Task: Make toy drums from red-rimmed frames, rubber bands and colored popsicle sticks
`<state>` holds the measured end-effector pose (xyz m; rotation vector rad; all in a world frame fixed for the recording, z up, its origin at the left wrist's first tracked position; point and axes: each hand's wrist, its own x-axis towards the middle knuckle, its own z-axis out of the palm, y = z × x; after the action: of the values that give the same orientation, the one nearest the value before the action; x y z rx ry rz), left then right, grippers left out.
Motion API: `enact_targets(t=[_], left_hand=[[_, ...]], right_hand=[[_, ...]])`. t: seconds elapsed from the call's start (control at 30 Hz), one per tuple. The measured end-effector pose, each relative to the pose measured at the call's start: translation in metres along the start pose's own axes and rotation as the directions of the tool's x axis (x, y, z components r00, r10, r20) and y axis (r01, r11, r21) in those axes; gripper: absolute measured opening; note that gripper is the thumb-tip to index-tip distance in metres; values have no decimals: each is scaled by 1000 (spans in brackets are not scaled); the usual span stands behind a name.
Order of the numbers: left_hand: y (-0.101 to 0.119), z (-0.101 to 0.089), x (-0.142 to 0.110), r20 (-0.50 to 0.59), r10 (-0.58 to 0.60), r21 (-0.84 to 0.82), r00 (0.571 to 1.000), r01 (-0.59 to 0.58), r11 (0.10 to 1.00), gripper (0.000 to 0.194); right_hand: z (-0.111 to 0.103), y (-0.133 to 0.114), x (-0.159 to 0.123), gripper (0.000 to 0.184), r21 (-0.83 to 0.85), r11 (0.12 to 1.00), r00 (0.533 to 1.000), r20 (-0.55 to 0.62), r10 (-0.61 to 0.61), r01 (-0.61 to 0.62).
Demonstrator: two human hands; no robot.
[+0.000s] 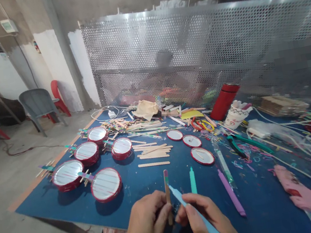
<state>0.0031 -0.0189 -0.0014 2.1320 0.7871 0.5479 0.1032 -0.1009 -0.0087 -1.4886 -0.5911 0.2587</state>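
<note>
Between the thumb and fingers of my left hand (150,224) a craft stick (167,188) stands upright, its top coloured purple and green. My right hand (208,219) is closed around a light blue marker (202,220), whose tip touches or nearly touches the stick just below the coloured part. Just past my right hand lies a teal marker (192,181), and a purple marker (231,193) rests to its right. Plain craft sticks (154,164) lie in a loose row ahead of my hands.
Several red-rimmed round banjo-like crafts (106,184) sit at left. White discs (202,156), pliers (236,146), a red bottle (225,101) and a paper cup (236,114) are right of centre. A pink glue gun (299,191) lies at right. Behind stands a perforated metal panel (205,43).
</note>
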Motion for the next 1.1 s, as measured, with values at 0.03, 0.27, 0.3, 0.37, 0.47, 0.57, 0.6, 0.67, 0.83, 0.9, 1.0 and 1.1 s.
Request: enact_targets(t=[0.03, 0.27, 0.3, 0.37, 0.47, 0.57, 0.6, 0.67, 0.83, 0.9, 1.0, 1.1], left_hand=[[0, 0, 0, 1, 6, 5, 1000, -6, 1000, 23], [1, -1, 0, 9, -1, -7, 1000, 2, 1000, 22], [1, -1, 0, 4, -2, -4, 1000, 2, 1000, 23], [2, -1, 0, -1, 2, -13, 1000, -2, 1000, 22], [2, -1, 1, -5, 17, -28, 1000, -17, 999, 21], [0, 0, 1, -26, 30, -1, 999, -30, 1000, 23], [0, 1, 1, -32, 32, 9, 999, -32, 999, 23], [-1, 1, 1, -31, 38, 19, 999, -37, 999, 23], [-2, 1, 0, -36, 45, 9, 998, -45, 999, 23], [-2, 1, 0, -42, 43, 9, 998, -43, 999, 23], [-1, 1, 0, -38, 40, -6, 998, -41, 999, 21], [-1, 1, 1, -27, 37, -6, 999, -37, 999, 21]], right_hand=[[0, 1, 0, 22, -13, 1000, 1000, 6, -7, 7], [-1, 1, 1, 21, -9, 1000, 1000, -8, 19, -19], [0, 1, 1, 20, -15, 1000, 1000, -5, 11, -11], [0, 1, 1, 20, -33, 999, 1000, -13, 3, -4], [1, 2, 1, 20, -31, 999, 999, -39, 11, -12], [2, 2, 1, 20, -44, 999, 999, -46, -20, 18], [2, 1, 1, 19, -62, 998, 998, -47, -29, 26], [3, 0, 1, 19, -85, 996, 998, -60, -19, 14], [4, -3, 1, 19, -21, 1000, 998, -67, 10, -11], [4, -4, 1, 17, -34, 999, 998, -53, -15, 13], [3, -5, 1, 17, -52, 999, 999, -45, -7, 5], [2, -2, 2, 19, -28, 999, 999, -35, 23, -24]])
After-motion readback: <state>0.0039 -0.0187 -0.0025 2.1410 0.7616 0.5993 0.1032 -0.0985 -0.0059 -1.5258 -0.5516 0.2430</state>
